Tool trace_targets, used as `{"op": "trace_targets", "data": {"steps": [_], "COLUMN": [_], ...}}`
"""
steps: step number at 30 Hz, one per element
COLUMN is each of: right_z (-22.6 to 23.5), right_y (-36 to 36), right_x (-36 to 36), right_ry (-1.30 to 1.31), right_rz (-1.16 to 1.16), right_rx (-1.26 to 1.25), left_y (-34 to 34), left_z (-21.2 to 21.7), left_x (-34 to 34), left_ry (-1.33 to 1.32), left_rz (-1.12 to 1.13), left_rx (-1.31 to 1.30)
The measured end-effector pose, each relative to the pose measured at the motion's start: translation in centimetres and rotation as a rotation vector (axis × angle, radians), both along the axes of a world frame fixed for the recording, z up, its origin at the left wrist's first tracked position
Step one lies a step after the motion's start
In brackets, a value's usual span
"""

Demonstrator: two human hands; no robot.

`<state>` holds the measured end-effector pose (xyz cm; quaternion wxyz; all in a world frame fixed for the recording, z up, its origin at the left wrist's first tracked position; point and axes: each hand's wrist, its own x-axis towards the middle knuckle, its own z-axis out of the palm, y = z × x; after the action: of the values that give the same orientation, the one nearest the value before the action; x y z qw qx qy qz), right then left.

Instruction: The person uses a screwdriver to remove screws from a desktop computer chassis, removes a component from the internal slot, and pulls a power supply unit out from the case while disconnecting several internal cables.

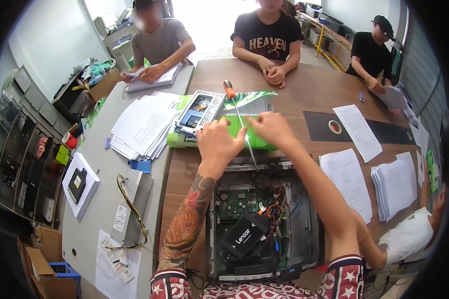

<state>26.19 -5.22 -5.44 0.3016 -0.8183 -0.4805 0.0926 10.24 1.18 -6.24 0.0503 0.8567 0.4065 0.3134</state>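
Note:
My left hand, fingers apart and thumb stretched out, is beside a perforated metal drive cage and near a screwdriver with an orange and black handle. The screwdriver's long shaft slants toward me between my hands. My right hand, slightly blurred, reaches over a bright green pack with its visible fingers extended left; neither hand visibly holds anything. Below my hands is an opened computer case, with a green circuit board, coloured wires and a flat black drive inside.
To the left are stacked papers, a metal power supply with cables and a black drive part on a white block. More paper stacks and a tape roll lie right. Several people sit around the table.

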Motion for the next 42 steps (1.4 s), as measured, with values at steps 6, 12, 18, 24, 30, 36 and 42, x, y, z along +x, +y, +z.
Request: {"op": "trace_targets", "data": {"steps": [6, 12, 18, 24, 30, 36, 42], "right_z": [-4.0, -1.4, 2.1, 1.1, 1.0, -1.0, -2.0], "right_y": [4.1, 0.5, -2.7, -3.1, -3.2, -3.4, -3.0], "right_x": [-1.6, -4.7, -11.3, -11.3, -11.5, -11.1, -11.1], "right_ry": [0.097, 0.262, 0.419, 0.464, 0.508, 0.483, 0.476], "right_rz": [0.054, -0.016, 0.237, 0.597, 0.699, 0.729, 0.755], "right_rx": [-0.166, 0.198, 0.607, 0.606, 0.518, 0.487, 0.448], "left_y": [0.1, 0.5, -1.2, -3.0, -2.9, -2.3, -1.1], "left_z": [0.4, 1.3, 4.7, 6.7, 6.5, 6.4, 5.8], "left_x": [-0.7, -2.2, -4.5, -8.2, -10.3, -10.5, -11.0], "left_ry": [-0.251, -0.432, -0.803, -0.860, -0.670, -0.356, -0.298], "left_rz": [-0.136, -0.248, -0.543, -0.458, -0.441, -0.548, -0.553], "left_rx": [-0.269, -0.581, -0.715, -0.669, -0.495, -0.515, -0.550]}}
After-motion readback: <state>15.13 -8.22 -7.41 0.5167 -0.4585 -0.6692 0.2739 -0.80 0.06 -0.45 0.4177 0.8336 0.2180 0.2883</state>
